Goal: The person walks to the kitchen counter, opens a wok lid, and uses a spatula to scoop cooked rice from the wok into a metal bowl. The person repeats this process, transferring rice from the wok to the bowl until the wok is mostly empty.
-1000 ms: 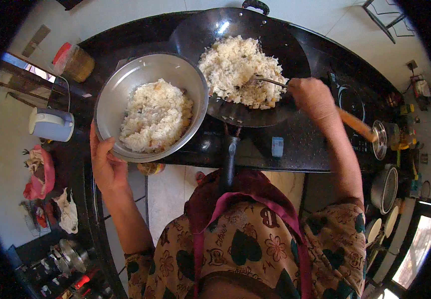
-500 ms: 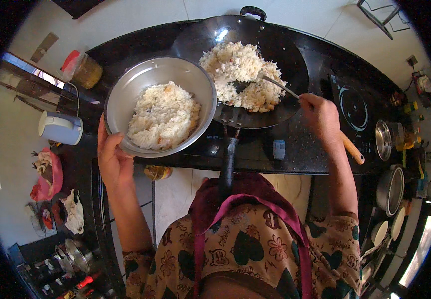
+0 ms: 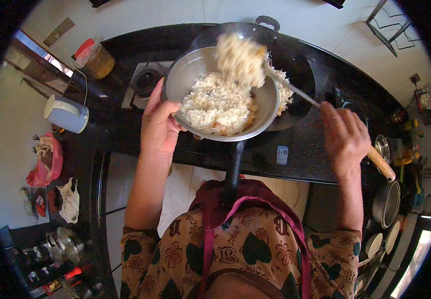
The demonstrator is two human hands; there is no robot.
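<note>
My left hand (image 3: 160, 122) grips the left rim of a metal bowl (image 3: 184, 64), thumb at the edge. Inside lies a mound of fried rice (image 3: 213, 102) with brown bits. Above the bowl's far right side is a blurred heap of rice (image 3: 240, 57), carried on the head of a spatula (image 3: 295, 88), which the heap hides. My right hand (image 3: 346, 137) is closed round the spatula, whose wooden handle end sticks out past it. Behind the bowl stands a black wok (image 3: 302, 74), partly covered, with some rice along its visible part. The wok's handle (image 3: 233, 167) points toward me.
A gas burner (image 3: 147, 82) is left of the bowl, with a red-lidded jar (image 3: 95, 60) and a blue-grey kettle (image 3: 67, 113) farther left. Pots and pans (image 3: 387, 203) line the right side. A small pale box (image 3: 282, 155) lies near the counter's front edge.
My left hand has brought the bowl rightward over the wok's near part. My right hand has shifted right and slightly down, with the spatula's rice load lifted from the wok over the bowl.
</note>
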